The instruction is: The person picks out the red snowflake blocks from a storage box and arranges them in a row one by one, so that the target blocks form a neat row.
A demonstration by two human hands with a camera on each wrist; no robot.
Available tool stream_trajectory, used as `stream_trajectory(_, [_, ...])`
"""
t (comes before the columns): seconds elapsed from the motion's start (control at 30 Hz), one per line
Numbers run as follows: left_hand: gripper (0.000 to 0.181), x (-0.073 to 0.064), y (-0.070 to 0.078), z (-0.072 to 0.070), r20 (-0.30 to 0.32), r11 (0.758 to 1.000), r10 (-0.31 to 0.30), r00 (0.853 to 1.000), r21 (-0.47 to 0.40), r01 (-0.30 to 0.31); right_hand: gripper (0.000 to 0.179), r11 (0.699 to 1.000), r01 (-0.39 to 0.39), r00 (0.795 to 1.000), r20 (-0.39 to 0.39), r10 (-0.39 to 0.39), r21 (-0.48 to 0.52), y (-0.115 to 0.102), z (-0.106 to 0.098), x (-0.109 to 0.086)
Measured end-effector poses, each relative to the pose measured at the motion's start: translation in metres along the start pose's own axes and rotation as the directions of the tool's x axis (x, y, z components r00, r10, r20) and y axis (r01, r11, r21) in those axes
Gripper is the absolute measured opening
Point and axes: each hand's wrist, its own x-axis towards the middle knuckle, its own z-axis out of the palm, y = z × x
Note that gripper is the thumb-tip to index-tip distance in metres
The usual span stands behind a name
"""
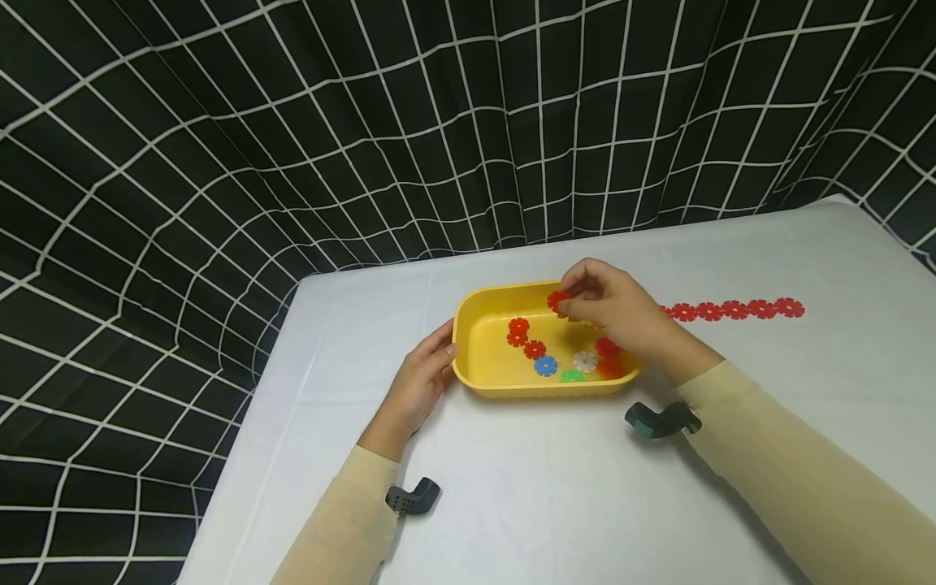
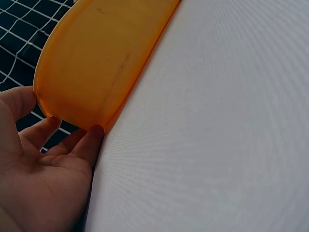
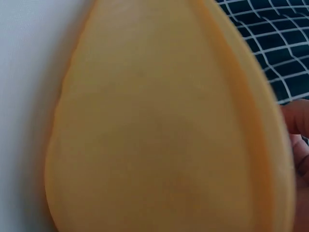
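A yellow plastic tray [image 1: 504, 392] holds notched snowflake discs in red, blue, white and green. At its left end, my left hand [image 1: 420, 378] grips the tray, thumb at the rim and fingers against the outer end wall [image 2: 72, 106]. Over the tray's back right part, my right hand [image 1: 610, 305] pinches a red snowflake disc [image 1: 557, 302] between thumb and fingers. This hand hides some of the tray and its discs. In the right wrist view, the tray's wall [image 3: 154, 96] fills most of the picture and only part of the right hand [image 3: 300, 145] shows.
A straight chain of several linked red discs [image 1: 734, 309] lies on the white table [image 1: 526, 504], right of the tray; the right hand covers its near end. A black curtain with a white grid [image 1: 453, 138] hangs behind the table and along its left side.
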Motion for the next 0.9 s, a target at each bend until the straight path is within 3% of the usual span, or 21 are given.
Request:
stream_trajectory(0.43, [0.054,-0.001,0.001,-0.001,-0.005,1.0,-0.006,1.0,0.0,0.006,0.031,0.999,-0.03,0.995,-0.096,0.027,-0.033,0.009,-0.039,-0.025])
stream_trajectory(0.9, [0.053,0.0,-0.001,0.0,0.005,1.0,0.01,1.0,0.016,-0.01,0.042,0.993,-0.081,0.984,-0.165,0.066,-0.089,0.045,-0.081,-0.053])
